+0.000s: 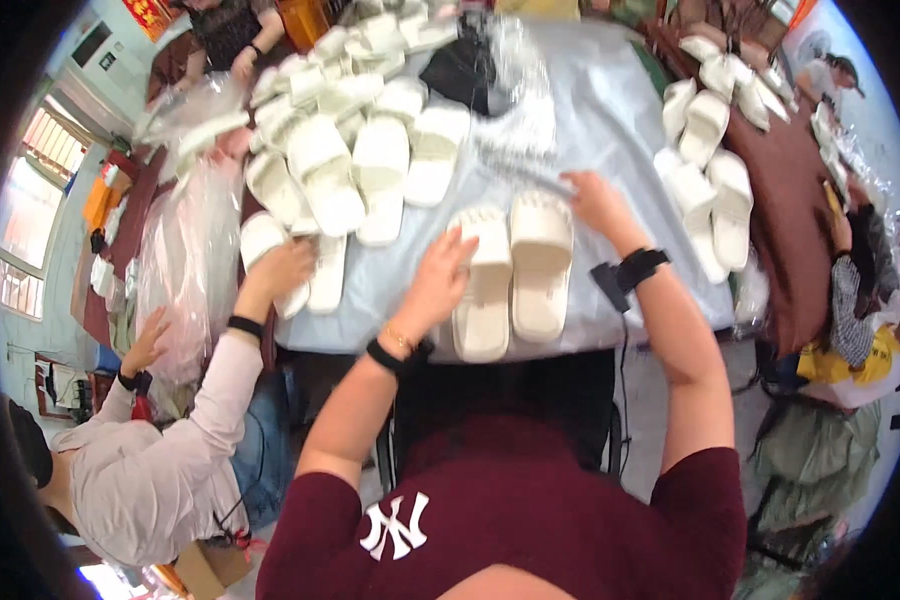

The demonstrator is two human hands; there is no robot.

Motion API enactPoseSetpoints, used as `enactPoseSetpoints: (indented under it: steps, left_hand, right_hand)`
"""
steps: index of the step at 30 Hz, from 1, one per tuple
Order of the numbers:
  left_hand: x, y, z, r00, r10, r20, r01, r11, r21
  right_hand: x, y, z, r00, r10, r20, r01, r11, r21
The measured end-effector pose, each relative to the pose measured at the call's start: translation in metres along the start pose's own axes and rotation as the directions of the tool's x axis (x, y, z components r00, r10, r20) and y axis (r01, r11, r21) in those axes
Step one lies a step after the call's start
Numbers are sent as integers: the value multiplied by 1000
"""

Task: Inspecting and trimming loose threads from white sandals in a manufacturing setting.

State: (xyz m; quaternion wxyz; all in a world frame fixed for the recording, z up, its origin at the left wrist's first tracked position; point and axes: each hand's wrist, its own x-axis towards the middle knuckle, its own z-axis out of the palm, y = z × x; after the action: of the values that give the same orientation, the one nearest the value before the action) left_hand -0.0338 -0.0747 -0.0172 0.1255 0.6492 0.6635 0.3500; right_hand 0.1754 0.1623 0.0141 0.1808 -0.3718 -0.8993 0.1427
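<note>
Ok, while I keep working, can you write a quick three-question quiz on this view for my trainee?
1. True or false: the two white slippers directly in front of the camera wearer are stacked one on top of the other.
2. Where is the big slipper pile, seen from that pair? A) Closer to the wearer. B) Farther away and to the left. C) Under the table.
3. Fill in: of that pair, the slipper nearest the wearer's right hand is the ____ one.

Key: 1. False, they lie side by side. 2. B. 3. Right.

Forearms (355, 415) stretched forward, left hand (440, 280) with bent fingers (459, 244), right hand (607, 210) well apart, turned inward
</note>
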Motion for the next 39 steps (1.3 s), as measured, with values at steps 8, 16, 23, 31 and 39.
enactPoseSetpoints:
  steps: [8,16,23,31,39]
  left_hand:
    - [20,31,1,982,138,127,-162,965,207]
    - [69,28,23,947,213,241,-264,943,204]
    - [70,30,27,953,189,238,-222,968,118]
    - [66,42,28,972,112,208,-141,981,131]
    - [54,61,21,957,288,-36,-282,952,123]
  right_hand:
    - [28,9,32,995,-71,74,84,980,-182]
    - [41,4,28,991,-131,-4,127,969,-211]
    - [40,28,41,983,-181,-19,172,958,-228]
    - [-19,10,17,904,-254,-345,253,966,-47]
    - [-95,-31,-11,920,-299,-253,347,922,171]
